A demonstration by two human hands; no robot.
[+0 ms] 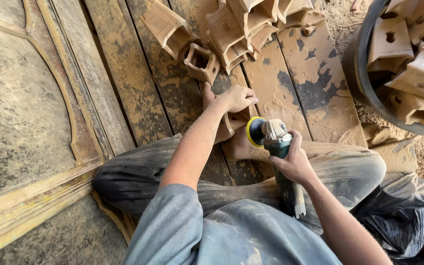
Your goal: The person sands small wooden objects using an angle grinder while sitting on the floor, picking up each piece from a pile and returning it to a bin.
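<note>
At the centre of the frame, your left hand [236,98] clenches a carved wooden block [231,122] against your bare feet. Just right of it, your right hand [293,162] grasps the angle grinder [276,142], its yellow-rimmed disc [254,131] beside the block

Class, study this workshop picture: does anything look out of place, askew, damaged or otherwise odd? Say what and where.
The wooden pieces ahead lie tumbled in a loose heap, several tipped on their sides. The plank floor is patchy under sawdust. The left hand steadies a wooden block against a bare foot, close to the sander in the right hand.
</note>
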